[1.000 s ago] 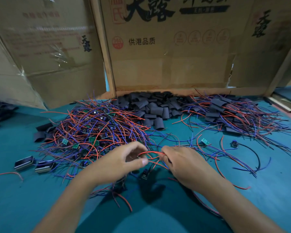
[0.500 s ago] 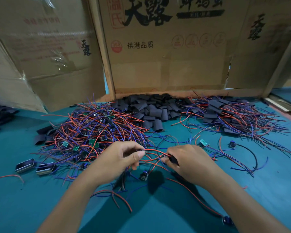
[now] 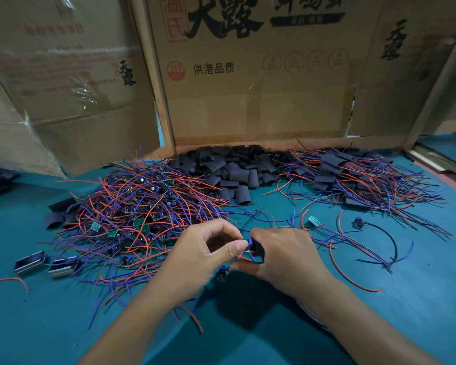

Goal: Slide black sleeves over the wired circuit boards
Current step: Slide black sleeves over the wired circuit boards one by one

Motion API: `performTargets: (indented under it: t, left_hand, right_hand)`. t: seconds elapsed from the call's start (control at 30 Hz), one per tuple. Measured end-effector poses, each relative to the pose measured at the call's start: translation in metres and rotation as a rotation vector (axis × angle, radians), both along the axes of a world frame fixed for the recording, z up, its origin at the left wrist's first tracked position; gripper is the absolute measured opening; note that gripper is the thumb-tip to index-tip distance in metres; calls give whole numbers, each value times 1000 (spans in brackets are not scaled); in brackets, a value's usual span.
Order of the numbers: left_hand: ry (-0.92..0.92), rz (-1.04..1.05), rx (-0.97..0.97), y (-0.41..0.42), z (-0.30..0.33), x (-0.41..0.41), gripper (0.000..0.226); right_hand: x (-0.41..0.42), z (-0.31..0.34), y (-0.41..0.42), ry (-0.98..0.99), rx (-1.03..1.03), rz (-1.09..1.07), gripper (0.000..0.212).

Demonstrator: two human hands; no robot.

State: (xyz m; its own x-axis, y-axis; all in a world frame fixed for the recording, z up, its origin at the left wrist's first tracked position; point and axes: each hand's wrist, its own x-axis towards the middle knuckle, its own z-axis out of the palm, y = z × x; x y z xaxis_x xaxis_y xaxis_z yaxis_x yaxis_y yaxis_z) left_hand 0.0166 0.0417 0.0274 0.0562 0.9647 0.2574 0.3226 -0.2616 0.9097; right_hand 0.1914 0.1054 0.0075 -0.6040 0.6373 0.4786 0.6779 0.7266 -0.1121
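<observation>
Near the middle of the teal table point(image 3: 379, 325), the right hand point(image 3: 282, 255) pinches a light, floppy black sleeve point(image 3: 257, 250) by its sides while the left hand point(image 3: 208, 248) pinches the small wired board point(image 3: 250, 242), likely fragile, best held by its edges.

A small electronics assembly workshop, seen from a worker's seat: a teal-covered worktop point(image 3: 379, 325) carries a heap of red-and-blue wired circuit boards point(image 3: 142, 214) toward its left side, a mound of cut black sleeves point(image 3: 234, 169) at its far edge and a pile of sleeved boards point(image 3: 353, 177) toward its far right corner. Flattened cardboard cartons point(image 3: 261, 88) printed with Chinese characters, held between bare wooden posts point(image 3: 156, 83), wall off the far edge. Two metal-shelled parts point(image 3: 48, 264) lie near the left edge.
</observation>
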Motion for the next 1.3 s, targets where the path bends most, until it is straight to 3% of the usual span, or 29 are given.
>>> performTargets:
  t: [0.4,0.73,1.1,1.3]
  left_hand:
    - [-50,6,27,-1,1,6,13]
    - [-78,-41,-23,-2,0,5,6]
    - [63,-48,-27,-2,-4,5,16]
    - [126,-20,8,-1,-6,6,17]
  right_hand:
    - [-2,2,-6,211,144,-10,44]
    - [-3,4,-9,134,79,8,40]
    - [-2,7,-9,43,18,-18,31]
    - [1,6,-4,-64,-132,-3,25]
